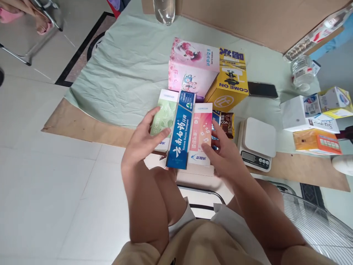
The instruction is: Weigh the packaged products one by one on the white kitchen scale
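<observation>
Three slim cartons lie side by side between my hands at the table's near edge. My left hand (142, 141) grips the green box (167, 114) on the left, thumb across its face and a finger at its outer edge. On the right, my right hand (222, 149) holds the pink box (200, 130), its thumb on the front and fingers at the side. The blue toothpaste box (180, 129) sits in the middle, overlapping its neighbours, with neither hand visibly on it. Whatever supports the cartons from below is hidden.
Behind stand a pink-white box (193, 66) and a yellow box (230, 81). A brown snack packet (227, 125), a kitchen scale (257, 141) and a phone (263, 89) are to the right. Farther right are stacked cartons (309, 114); a bottle (164, 11) stands at the back.
</observation>
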Motion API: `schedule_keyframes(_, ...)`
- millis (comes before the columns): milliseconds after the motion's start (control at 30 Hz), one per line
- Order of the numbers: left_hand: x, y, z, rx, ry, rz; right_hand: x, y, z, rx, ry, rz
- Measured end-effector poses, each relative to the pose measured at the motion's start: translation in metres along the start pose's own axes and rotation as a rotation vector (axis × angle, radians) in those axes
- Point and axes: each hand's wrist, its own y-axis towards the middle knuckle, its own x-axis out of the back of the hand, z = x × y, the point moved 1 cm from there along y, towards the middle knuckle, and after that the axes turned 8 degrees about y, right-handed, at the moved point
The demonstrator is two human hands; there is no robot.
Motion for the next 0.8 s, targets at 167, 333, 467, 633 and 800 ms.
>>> schedule_keyframes(167,0.002,0.001,0.008,0.028,0.044,0.08,0.007,0.009,0.017,-0.153,-0.071,-0.032)
schedule_keyframes(333,0.013,0.003,0.012,-0.01,0.025,0.095,0.005,0.012,0.02,-0.127,-0.292,-0.05)
schedule_keyframes(467,0.016,0.004,0.011,-0.009,0.093,0.109,0.0,0.007,0.01,-0.063,-0.391,-0.063)
schedule_keyframes(633,0.014,0.003,-0.001,0.057,0.169,0.12,-0.003,0.007,-0.006,0.07,-0.473,-0.04)
schedule_keyframes(800,0.012,-0.007,-0.016,0.013,0.089,0.072,0.014,0.003,-0.011,0.192,-0.317,-0.177)
